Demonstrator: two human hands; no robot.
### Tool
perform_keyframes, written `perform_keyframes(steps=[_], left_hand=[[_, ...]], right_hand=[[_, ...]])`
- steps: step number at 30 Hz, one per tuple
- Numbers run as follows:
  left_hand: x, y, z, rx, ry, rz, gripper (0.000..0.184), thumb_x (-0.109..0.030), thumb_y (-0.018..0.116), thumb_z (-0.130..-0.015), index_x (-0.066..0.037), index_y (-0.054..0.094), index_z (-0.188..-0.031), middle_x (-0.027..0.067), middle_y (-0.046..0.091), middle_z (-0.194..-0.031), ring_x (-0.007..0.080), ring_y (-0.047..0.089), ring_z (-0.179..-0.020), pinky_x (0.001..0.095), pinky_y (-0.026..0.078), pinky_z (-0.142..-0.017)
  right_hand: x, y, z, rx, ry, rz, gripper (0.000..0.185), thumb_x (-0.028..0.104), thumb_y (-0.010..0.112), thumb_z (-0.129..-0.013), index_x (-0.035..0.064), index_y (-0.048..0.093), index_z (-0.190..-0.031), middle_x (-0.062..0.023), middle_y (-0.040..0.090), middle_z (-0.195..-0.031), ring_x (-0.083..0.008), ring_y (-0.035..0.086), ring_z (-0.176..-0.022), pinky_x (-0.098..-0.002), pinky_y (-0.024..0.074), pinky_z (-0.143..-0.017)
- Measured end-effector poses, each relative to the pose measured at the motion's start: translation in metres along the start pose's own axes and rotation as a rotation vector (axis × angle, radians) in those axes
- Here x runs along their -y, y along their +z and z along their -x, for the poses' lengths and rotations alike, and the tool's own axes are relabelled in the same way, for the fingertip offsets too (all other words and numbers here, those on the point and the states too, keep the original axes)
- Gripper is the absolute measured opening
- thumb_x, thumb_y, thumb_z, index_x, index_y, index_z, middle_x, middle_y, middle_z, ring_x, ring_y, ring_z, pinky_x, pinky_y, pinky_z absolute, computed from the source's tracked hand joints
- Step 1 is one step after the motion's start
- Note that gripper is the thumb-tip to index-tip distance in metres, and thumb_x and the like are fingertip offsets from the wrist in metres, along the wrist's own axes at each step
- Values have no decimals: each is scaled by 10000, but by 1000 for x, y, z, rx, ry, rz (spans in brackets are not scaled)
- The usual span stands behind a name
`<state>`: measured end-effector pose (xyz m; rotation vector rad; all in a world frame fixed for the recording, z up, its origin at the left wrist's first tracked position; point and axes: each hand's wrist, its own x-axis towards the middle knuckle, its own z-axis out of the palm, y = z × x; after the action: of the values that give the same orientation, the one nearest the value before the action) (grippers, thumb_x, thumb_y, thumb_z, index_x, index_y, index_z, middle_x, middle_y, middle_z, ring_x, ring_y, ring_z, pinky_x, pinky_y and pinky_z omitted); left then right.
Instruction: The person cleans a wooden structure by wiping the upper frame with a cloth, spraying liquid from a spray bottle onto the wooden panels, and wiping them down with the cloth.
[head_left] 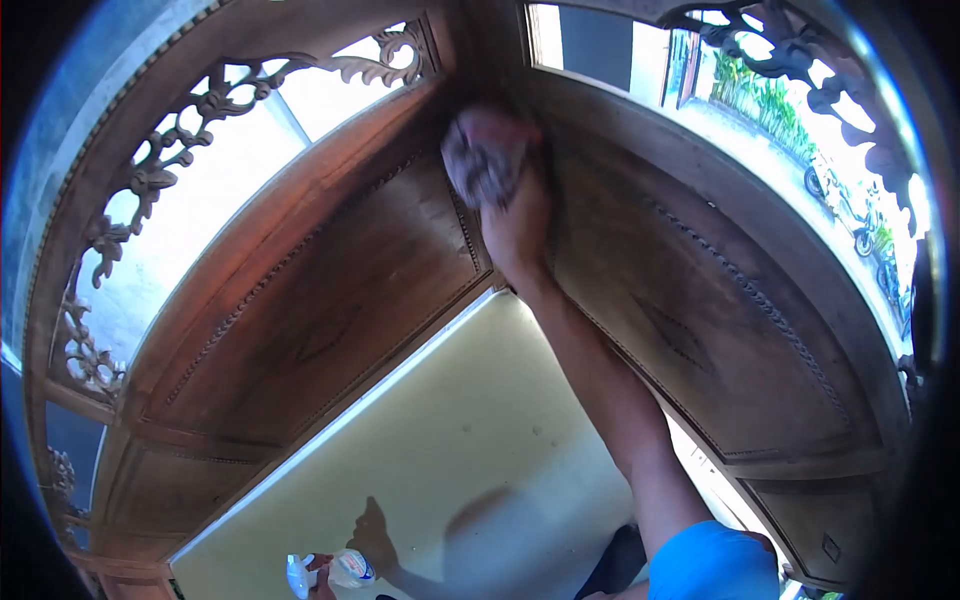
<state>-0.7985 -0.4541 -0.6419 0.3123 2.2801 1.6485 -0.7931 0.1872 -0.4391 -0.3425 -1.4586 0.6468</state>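
Note:
My right hand [510,220] reaches far forward, closed on a crumpled greyish cloth [480,165]. The cloth lies against the dark wood in the corner where two carved panels meet; motion blurs it a little. At the bottom edge, my left hand [320,577] is wrapped round a spray bottle [352,569] with a white spray head, tilted on its side above the pale surface. Only part of that hand shows. The left wooden panel [370,270] and the right wooden panel [650,270] both carry beaded trim and a diamond pattern.
A pale yellowish flat surface [480,400] spreads below the panels, with shadows of my arm and head on it. Openwork carving [150,175] frames openings on the left, and more carving [780,50] the right. Outside stand green plants [760,100] and motorcycles [850,215].

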Motion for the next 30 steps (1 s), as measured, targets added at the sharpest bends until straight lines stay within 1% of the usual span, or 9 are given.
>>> perform_keyframes(steps=[4, 5, 9, 12, 14, 16, 18, 23, 30], left_hand=[[-4, -2, 4, 6, 20, -1, 190, -125, 636, -995, -27, 652, -1157, 133, 714, -1079, 256, 703, -972, 388, 550, -892], [-8, -5, 3, 9, 27, -8, 190, -126, 636, -995, -27, 653, -1156, 133, 715, -1079, 256, 703, -972, 388, 551, -891], [-21, -15, -2, 14, 59, -20, 188, -133, 638, -996, -28, 658, -1151, 134, 718, -1077, 259, 706, -969, 389, 554, -885], [-27, -26, -11, 12, 85, -34, 186, -138, 640, -998, -28, 662, -1147, 135, 721, -1075, 261, 707, -967, 390, 557, -881], [-24, -26, -11, 29, 80, -36, 186, -141, 641, -998, -29, 664, -1144, 136, 722, -1074, 263, 708, -966, 390, 559, -878], [-18, -18, -8, 47, 73, -24, 185, -144, 642, -999, -29, 667, -1142, 136, 724, -1073, 264, 709, -965, 390, 561, -875], [-19, -16, -11, 59, 80, -23, 185, -147, 643, -1000, -30, 669, -1139, 137, 726, -1072, 265, 711, -963, 391, 563, -872], [-29, -24, -26, 55, 118, -41, 184, -155, 646, -1001, -31, 676, -1133, 139, 730, -1070, 269, 713, -960, 392, 567, -865], [-29, -33, -9, -1, 87, -68, 184, -166, 650, -1004, -32, 684, -1124, 141, 736, -1066, 274, 717, -956, 393, 574, -855]], right_hand=[[80, 27, -136, -162, -403, 144, 433, 21, 676, -808, 13, 623, -1238, -288, 561, -1248, -497, 580, -1115, -502, 526, -931], [88, 30, -161, -106, -439, -8, 298, -23, 547, -939, -3, 618, -1228, -290, 532, -1276, -450, 605, -1067, -476, 512, -916], [60, 37, -162, 19, -252, 367, 473, 38, 565, -924, 106, 569, -1392, -288, 511, -1243, -469, 616, -1031, -521, 549, -848], [7, 33, -122, -9, -439, 373, 467, 77, 540, -979, 119, 528, -1444, -249, 503, -1138, -458, 652, -928, -516, 562, -826], [-8, 24, -76, 110, -285, 585, 442, 126, 523, -1010, 91, 518, -1450, -267, 505, -1241, -476, 652, -934, -521, 551, -868], [30, -3, -52, 332, 606, 210, 443, 156, 459, -1055, 89, 486, -1491, -291, 493, -1333, -487, 644, -1021, -518, 525, -957], [-43, 0, 7, 253, -176, 703, 496, 227, 464, -1061, 121, 430, -1544, -321, 555, -1330, -465, 623, -1140, -505, 496, -1013], [-160, 4, 90, 435, 381, 470, 494, 162, 573, -974, 94, 549, -1463, -277, 631, -1226, -408, 595, -1228, -495, 486, -1013], [53, -5, -72, -85, -186, 51, 543, -108, 639, -779, 116, 666, -1272, -190, 620, -1142, -379, 634, -1072, -419, 520, -948]])
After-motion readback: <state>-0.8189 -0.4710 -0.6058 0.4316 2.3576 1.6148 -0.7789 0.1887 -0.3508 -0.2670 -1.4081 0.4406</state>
